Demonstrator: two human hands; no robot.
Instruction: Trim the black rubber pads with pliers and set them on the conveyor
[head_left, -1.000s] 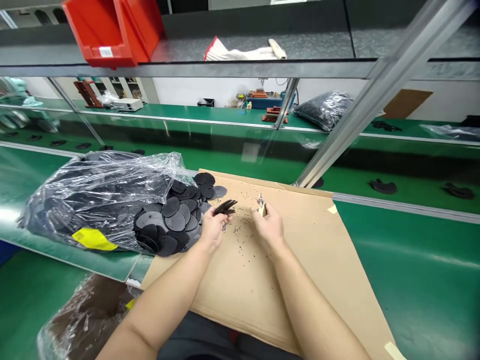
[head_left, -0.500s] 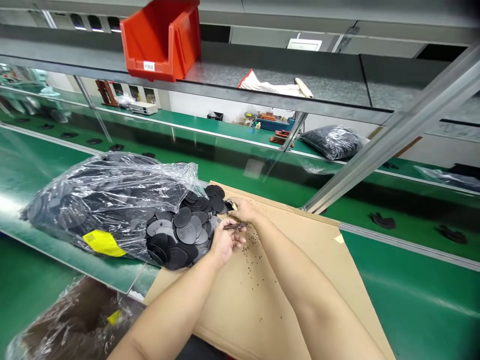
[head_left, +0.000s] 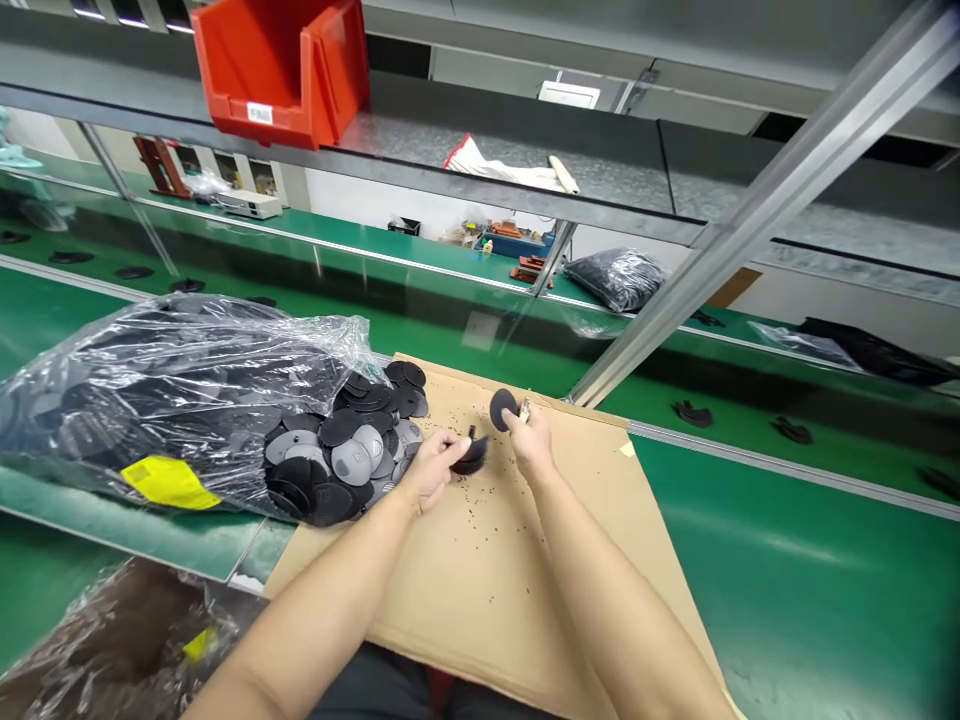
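Note:
Over the cardboard sheet (head_left: 600,530), my left hand (head_left: 433,470) pinches a dark curved piece (head_left: 471,457), blurred at its edge. To its right, my right hand (head_left: 531,440) holds a round black disc (head_left: 503,409) between its fingers, along with a small metallic tool (head_left: 524,410) whose shape is mostly hidden. The two hands are apart. Left of them, a heap of black and grey discs (head_left: 352,462) spills from a clear plastic bag (head_left: 187,370) with a yellow label (head_left: 171,482). Tiny dark bits are scattered on the cardboard between and below the hands.
An orange-red bin (head_left: 330,90) and a white glove (head_left: 502,172) rest on the shelf above. A metal post (head_left: 720,240) slants up at the right. On the green belt (head_left: 645,385) lie dark curved pieces. An open plastic-lined container (head_left: 112,640) is at lower left.
My right hand has moved away from the heap and now shows a disc. My left hand's dark piece has turned, showing a broader face. The whole view has shifted.

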